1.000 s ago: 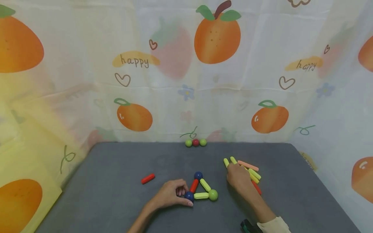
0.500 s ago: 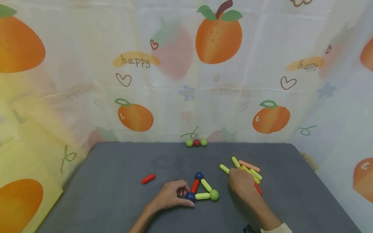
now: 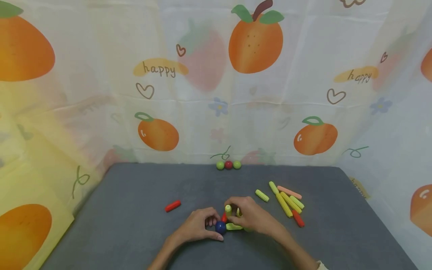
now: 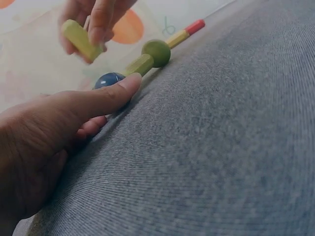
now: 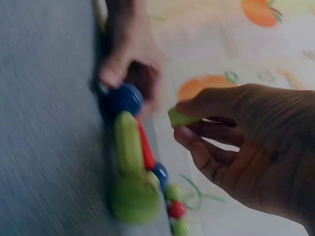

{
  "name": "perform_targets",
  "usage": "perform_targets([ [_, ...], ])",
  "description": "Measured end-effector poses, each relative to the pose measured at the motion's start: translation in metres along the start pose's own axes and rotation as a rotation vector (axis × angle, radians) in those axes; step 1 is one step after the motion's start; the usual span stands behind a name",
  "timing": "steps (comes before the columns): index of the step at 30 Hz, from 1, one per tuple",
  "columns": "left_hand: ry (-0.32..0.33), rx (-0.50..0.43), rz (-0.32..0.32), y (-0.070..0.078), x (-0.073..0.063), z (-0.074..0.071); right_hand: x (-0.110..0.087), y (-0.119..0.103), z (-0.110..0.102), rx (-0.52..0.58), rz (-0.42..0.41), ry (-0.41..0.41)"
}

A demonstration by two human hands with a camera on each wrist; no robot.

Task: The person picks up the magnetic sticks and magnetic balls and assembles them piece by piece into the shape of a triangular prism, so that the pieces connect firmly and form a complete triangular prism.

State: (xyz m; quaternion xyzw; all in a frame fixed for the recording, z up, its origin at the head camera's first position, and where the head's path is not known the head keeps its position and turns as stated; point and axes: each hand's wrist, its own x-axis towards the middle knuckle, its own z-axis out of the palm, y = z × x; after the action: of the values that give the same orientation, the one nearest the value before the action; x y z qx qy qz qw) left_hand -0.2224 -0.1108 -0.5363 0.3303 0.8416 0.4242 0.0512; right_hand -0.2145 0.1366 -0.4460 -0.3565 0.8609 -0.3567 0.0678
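Note:
My left hand [image 3: 195, 225] grips a dark blue ball [image 3: 221, 227] between thumb and fingers at the near left corner of a small triangle on the table. From that ball a yellow-green stick [image 5: 129, 142] runs to a green ball [image 5: 135, 199], and a red stick [image 5: 145, 145] runs to another blue ball [image 5: 160, 173]. Over the triangle, my right hand [image 3: 253, 215] pinches a loose yellow-green stick [image 3: 228, 210], held tilted up and clear of the blue ball in the left wrist view. In the head view this hand hides the far blue ball and most of the green one.
To the right lies a pile of yellow, yellow-green, salmon and red sticks [image 3: 285, 204]. A short yellow-green stick [image 3: 262, 195] lies apart from it. One red stick [image 3: 173, 206] is at left. Two green balls and a red ball [image 3: 228, 165] line the table's back edge.
My right hand has left the stick pile and moved left over the triangle, carrying a yellow-green stick. A short yellow-green stick was shifted beside the pile. My left hand stays on the blue ball.

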Motion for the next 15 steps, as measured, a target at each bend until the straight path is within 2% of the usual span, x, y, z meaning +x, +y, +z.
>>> perform_targets([
  [3, 0.003, -0.002, 0.021, -0.002, 0.000, 0.000, 0.008, -0.003, 0.014, 0.041, -0.033, -0.080],
  [7, -0.007, -0.006, 0.012, -0.003, 0.001, 0.001, 0.012, -0.003, 0.025, 0.044, 0.006, -0.112],
  [11, -0.010, -0.007, 0.007, -0.003, 0.001, 0.001, 0.013, -0.003, 0.026, 0.047, 0.020, -0.119],
  [15, 0.002, 0.004, 0.018, -0.004, -0.001, -0.001, 0.012, -0.002, 0.021, 0.053, 0.019, -0.161],
])
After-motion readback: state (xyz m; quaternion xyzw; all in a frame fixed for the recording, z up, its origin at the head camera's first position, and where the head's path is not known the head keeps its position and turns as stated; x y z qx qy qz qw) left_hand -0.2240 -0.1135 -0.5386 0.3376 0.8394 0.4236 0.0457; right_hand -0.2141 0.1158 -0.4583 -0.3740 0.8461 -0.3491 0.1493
